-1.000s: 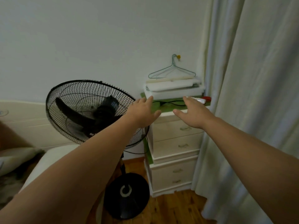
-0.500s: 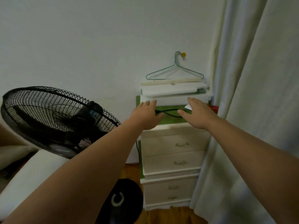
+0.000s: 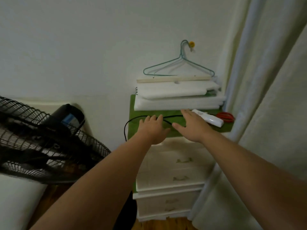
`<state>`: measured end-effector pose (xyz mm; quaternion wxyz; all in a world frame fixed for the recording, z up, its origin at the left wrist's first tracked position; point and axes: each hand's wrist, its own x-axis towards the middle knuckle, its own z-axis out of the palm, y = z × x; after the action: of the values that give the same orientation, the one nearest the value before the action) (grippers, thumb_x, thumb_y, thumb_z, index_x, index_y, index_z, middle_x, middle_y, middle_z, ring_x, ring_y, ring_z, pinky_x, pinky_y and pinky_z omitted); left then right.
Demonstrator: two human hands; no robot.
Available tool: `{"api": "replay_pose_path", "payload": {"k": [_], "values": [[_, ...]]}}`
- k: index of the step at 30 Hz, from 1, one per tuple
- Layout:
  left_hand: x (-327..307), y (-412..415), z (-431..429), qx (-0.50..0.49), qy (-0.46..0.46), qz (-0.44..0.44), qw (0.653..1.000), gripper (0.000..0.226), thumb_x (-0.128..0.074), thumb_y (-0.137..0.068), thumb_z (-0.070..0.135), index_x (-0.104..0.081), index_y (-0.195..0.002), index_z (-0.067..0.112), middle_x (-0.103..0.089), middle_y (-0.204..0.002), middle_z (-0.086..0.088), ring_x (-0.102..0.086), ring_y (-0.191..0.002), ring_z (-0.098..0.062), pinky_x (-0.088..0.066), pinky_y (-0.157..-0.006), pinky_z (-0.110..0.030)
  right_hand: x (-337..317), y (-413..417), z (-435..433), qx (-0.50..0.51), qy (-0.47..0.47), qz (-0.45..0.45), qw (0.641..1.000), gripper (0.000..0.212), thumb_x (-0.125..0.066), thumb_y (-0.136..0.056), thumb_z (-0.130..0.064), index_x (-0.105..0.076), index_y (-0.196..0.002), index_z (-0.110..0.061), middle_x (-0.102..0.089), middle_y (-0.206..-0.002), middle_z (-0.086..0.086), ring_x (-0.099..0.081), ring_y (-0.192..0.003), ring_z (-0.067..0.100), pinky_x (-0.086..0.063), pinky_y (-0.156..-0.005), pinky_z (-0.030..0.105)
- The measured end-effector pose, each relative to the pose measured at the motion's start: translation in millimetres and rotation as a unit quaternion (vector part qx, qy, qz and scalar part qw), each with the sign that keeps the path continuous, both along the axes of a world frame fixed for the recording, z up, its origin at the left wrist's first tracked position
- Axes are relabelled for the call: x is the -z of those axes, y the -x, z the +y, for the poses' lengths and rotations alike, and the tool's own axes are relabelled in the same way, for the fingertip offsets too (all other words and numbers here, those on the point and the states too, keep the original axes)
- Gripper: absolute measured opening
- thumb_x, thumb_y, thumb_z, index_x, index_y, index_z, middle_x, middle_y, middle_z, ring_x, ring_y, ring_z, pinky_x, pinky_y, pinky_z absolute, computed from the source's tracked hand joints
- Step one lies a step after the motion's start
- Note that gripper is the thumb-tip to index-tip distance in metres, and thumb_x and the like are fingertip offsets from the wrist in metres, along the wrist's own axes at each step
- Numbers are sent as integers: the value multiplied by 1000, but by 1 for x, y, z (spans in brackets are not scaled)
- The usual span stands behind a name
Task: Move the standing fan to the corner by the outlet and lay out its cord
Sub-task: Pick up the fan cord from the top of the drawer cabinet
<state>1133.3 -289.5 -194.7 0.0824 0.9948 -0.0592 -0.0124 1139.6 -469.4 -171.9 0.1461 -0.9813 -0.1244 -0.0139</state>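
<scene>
The black standing fan (image 3: 49,146) fills the left side, its wire cage tilted and its motor housing toward the wall. Its black cord (image 3: 132,119) loops over the green cloth (image 3: 176,130) on top of the white drawer chest (image 3: 174,176) and drops down the chest's left side. My left hand (image 3: 152,128) hovers palm down over the cord, fingers apart. My right hand (image 3: 191,125) is spread beside it, its fingertips at the cord near a white power strip (image 3: 209,118). Neither hand holds anything.
Folded white sheets (image 3: 177,97) are stacked at the back of the chest, under wire hangers (image 3: 179,67) on a wall hook. Red scissors (image 3: 226,117) lie at the right edge. A pale curtain (image 3: 265,113) hangs at the right, a white mattress (image 3: 18,201) lies lower left.
My view has moved closer to the chest and to the right, so the fan has slid to the left edge. Both hands have reached further forward over the cord on the green cloth.
</scene>
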Motion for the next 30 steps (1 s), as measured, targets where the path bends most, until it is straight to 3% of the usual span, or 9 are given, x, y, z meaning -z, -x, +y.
{"api": "replay_pose_path", "payload": {"k": [6, 12, 17, 21, 24, 30], "values": [[34, -57, -5, -23, 14, 21, 999, 69, -30, -101, 55, -16, -158, 17, -18, -164, -12, -12, -151, -35, -11, -121, -57, 31, -51, 13, 15, 17, 40, 999, 79, -43, -97, -60, -19, -158, -15, -18, -165, 11, -17, -151, 27, -18, -122, 44], [66, -97, -9, 0, 14, -16, 1000, 60, -27, -103, 39, -19, -158, 16, -11, -165, -15, 0, -152, -36, 1, -120, -57, 66, -93, 24, 2, 41, 24, 999, 70, -42, -100, -52, -23, -157, -18, -20, -164, 9, -15, -151, 29, -13, -122, 44], [84, -120, -1, -19, 50, -41, 998, 56, -24, -104, 40, -26, -155, 18, -19, -164, -13, -4, -152, -34, 7, -119, -56, 82, -131, 32, -25, 33, 39, 998, 68, -36, -100, -55, -19, -158, -22, -14, -166, 5, -8, -153, 26, -7, -124, 44], [89, -127, 7, -66, 99, -92, 989, 43, -36, -102, 36, -52, -139, 20, -43, -152, -8, -24, -147, -29, -2, -121, -52, 99, -145, 43, -47, 14, 29, 998, 61, -35, -102, -49, -28, -156, -21, -17, -166, 6, -10, -152, 25, -6, -123, 42], [88, -130, 11, -95, 114, -130, 980, 32, -46, -99, 31, -65, -122, 19, -59, -129, -4, -44, -130, -27, -15, -118, -48, 110, -145, 47, -40, -13, -27, 999, 55, -40, -102, -44, -40, -151, -18, -31, -160, 8, -19, -150, 27, -12, -123, 42], [87, -133, 10, -158, 93, -187, 965, 26, -53, -97, 31, -71, -111, 19, -63, -104, -6, -52, -102, -31, -31, -96, -38, 107, -166, 54, -67, -34, -107, 992, 39, -57, -93, -34, -66, -118, -7, -58, -120, 15, -47, -117, 36, -34, -108, 45]]}}
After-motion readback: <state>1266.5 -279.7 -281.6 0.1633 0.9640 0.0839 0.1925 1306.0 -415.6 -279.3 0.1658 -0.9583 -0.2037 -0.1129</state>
